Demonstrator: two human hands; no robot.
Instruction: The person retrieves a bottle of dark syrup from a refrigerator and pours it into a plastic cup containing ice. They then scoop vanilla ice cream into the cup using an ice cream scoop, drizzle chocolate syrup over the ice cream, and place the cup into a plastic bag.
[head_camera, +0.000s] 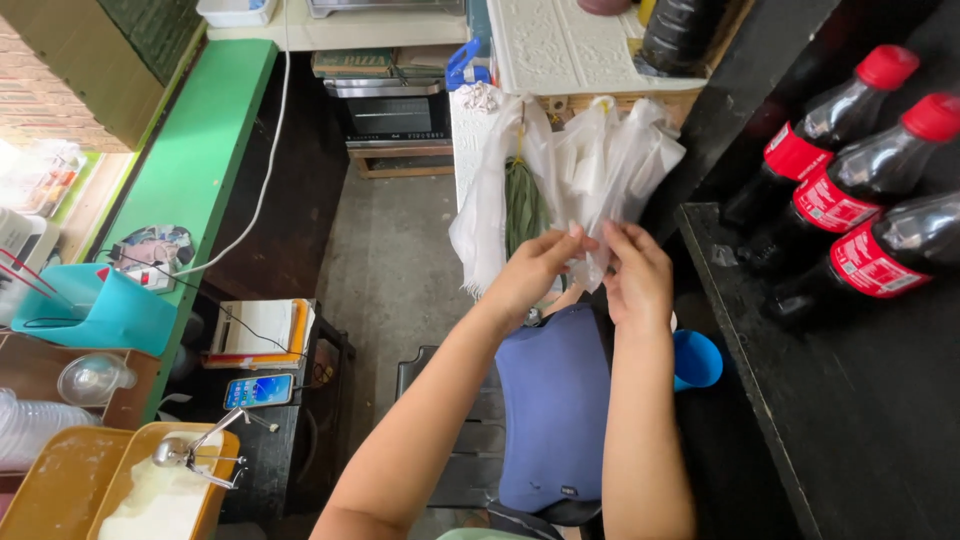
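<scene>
While pinching one plastic bag (590, 255) from the hanging bunch, left hand (530, 270) and right hand (635, 275) mid-separation; steady pull needed next.

The fingertips of the left hand (535, 268) and right hand (635, 275) are hidden inside the hanging white plastic bags (600, 165), the dark bottles (850, 190) are cut off by the right edge, and the yellow tubs (120, 490) by the bottom left corner.
</scene>
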